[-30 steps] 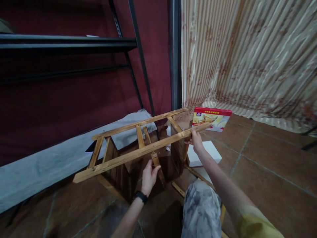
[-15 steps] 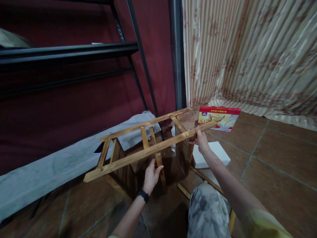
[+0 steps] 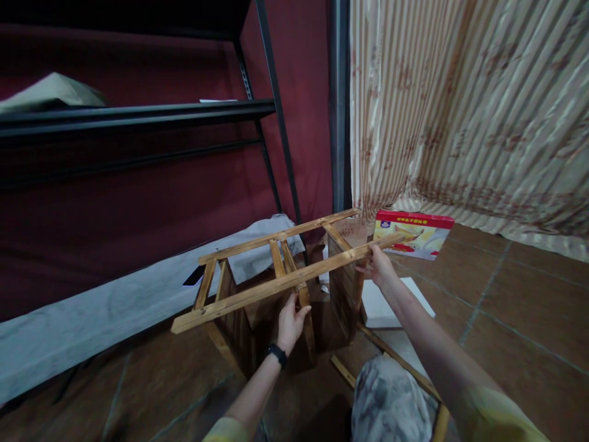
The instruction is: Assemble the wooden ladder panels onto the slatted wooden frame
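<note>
Both hands (image 3: 291,319) closed on wooden frame (image 3: 257,288)

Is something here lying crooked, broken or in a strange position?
Yes. The wooden frame is tilted, its left end lower, held by the left hand and right hand. Loose wooden slats lie scattered on the floor. No damage shows.

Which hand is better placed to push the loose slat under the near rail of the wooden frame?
Probably the left hand: it already grips that slat just below the wooden frame's near rail. The right hand holds the rail's far end, apart from the slat.
</note>
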Tool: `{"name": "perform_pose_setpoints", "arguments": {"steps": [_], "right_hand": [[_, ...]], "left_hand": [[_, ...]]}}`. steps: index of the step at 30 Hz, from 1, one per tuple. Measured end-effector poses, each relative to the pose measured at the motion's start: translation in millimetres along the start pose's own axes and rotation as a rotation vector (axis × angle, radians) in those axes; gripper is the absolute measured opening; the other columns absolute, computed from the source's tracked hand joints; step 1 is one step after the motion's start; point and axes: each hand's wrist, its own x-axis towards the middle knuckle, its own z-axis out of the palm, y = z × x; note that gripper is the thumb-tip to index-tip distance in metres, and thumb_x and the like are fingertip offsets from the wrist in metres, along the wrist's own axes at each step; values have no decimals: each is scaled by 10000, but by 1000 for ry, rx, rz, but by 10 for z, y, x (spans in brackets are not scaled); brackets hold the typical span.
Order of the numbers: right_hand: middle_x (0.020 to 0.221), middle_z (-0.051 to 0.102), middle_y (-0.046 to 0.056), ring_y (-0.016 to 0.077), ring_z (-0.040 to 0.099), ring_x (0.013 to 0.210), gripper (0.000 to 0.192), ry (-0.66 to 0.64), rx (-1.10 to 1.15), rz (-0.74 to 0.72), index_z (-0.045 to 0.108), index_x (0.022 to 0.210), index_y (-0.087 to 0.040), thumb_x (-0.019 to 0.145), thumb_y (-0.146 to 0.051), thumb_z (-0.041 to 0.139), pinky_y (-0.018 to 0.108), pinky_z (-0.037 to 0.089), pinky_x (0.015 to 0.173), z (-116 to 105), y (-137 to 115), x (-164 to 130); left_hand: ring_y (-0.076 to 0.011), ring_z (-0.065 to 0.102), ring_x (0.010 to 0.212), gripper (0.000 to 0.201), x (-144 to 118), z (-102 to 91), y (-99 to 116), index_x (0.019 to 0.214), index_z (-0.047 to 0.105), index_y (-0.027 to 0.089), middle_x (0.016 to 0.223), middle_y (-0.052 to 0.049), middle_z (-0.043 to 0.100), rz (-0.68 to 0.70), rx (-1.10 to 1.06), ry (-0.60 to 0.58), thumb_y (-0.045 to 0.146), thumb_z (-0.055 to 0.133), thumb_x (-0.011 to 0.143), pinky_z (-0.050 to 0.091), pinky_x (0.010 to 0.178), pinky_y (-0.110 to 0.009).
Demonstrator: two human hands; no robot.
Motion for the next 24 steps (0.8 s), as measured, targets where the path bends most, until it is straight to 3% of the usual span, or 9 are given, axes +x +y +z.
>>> {"name": "perform_pose_setpoints", "arguments": {"steps": [12,18,24], "right_hand": [[681,417,-45,116,447,615,113,-12,6,86,511,858,-223,820,-319,557,453,614,621,28,-71,-40],[717,476,-28,128,498,673,115,23,-1,38,534,863,-223,823,-328,557,401,617,606,-38,-13,-31],[745,527,-17,132,545,709,135,-26,24,11,542,866,-212,830,-339,571,370,618,608,-124,58,-117]], "left_hand": [[-268,629,1103,424,154,18,-17,1182,580,174,1162,-119,679,8,-31,-14,381,626,815,493,939,-423],[-253,645,1050,418,250,-50,-10,1174,587,157,1133,-124,688,17,17,-53,322,651,796,484,940,-403],[-264,628,1093,452,187,43,21,1208,563,142,1166,-141,670,-1,64,-39,355,636,816,466,963,-404]]}}
